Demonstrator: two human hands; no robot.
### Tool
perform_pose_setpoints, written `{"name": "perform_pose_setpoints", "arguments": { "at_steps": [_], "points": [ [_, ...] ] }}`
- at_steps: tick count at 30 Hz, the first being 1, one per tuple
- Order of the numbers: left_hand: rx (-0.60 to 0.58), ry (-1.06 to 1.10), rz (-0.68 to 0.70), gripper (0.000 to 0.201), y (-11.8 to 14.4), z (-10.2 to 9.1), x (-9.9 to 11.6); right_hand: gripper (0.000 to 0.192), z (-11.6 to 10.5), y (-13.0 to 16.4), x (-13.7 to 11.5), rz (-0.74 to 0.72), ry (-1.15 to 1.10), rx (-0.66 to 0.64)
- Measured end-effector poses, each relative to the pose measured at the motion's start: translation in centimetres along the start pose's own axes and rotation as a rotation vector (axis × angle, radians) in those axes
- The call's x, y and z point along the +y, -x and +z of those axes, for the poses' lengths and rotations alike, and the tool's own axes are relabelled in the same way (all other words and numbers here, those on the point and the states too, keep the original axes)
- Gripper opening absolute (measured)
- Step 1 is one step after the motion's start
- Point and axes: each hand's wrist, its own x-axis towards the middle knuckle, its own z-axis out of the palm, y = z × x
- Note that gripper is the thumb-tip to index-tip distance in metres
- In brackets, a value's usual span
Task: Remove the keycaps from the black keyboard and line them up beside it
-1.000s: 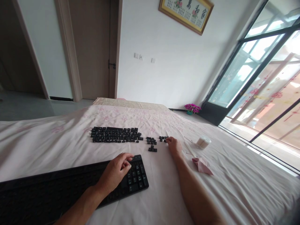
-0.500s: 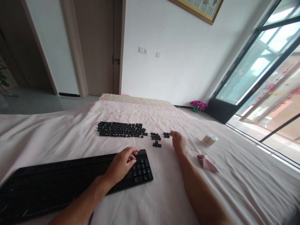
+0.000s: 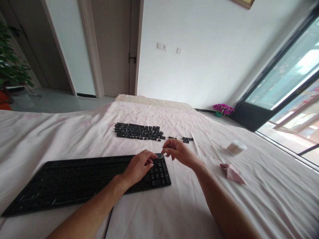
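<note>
A black keyboard (image 3: 82,181) lies slantwise on the pink bedspread; much of its left and middle shows no keycaps, while the number pad (image 3: 158,174) at its right end has them. My left hand (image 3: 139,166) rests on the keyboard beside the number pad, fingers curled and fingertips against its upper part. Over the pad's top right corner, my right hand (image 3: 178,152) pinches a small thin thing, too fine to name. Loose black keycaps (image 3: 138,131) are laid out in rows beyond the keyboard, and a small group of keycaps (image 3: 186,139) sits behind my right hand.
To the right are a round white container (image 3: 235,148), a folded pink cloth (image 3: 233,173) and several thin sticks (image 3: 203,151). A black cable (image 3: 109,220) runs from the keyboard towards me. Pink flowers (image 3: 223,109) stand on the floor by the glass door.
My right hand has come from the small keycap group back to the keyboard's upper right corner. My left hand stays on the keyboard. The view has shifted left and down.
</note>
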Motion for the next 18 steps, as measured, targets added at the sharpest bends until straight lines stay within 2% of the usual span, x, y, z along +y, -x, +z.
{"name": "perform_pose_setpoints", "arguments": {
  "at_steps": [8,15,18],
  "points": [
    [-0.044,-0.057,-0.018,0.032,-0.2,-0.3,0.2,0.01,0.9,0.5,-0.3,-0.013,0.094,-0.135],
    [-0.094,-0.161,0.017,0.031,-0.3,-0.5,0.8,0.009,1.4,0.9,-1.0,-0.068,0.251,-0.156],
    [-0.102,-0.177,0.022,0.03,-0.2,-0.6,0.9,0.009,1.7,1.2,-1.0,-0.092,0.298,-0.125]
  ]
}}
